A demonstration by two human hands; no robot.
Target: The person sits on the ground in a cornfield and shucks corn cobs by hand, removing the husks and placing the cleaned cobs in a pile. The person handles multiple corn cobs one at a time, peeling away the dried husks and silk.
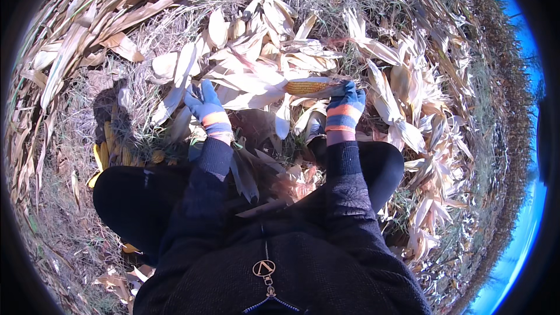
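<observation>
My right hand [346, 99], in a blue glove with an orange-banded cuff, grips one end of a partly husked ear of corn [307, 87]. Yellow kernels show at its middle, and pale dry husk spreads from its other end toward the left. My left hand [205, 99], gloved the same way, is beside the pale corn husks [245, 85] with its fingers apart. Nothing shows in its grasp. Dry husks and unhusked ears lie heaped just beyond both hands.
Bare yellow corn cobs [104, 154] lie by my left knee. Dry corn stalks [127, 4] are stacked at the upper left. More dry corn husks [431, 175] cover the ground on the right. Loose husk pieces lie between my bent legs, near a shoe [316, 126].
</observation>
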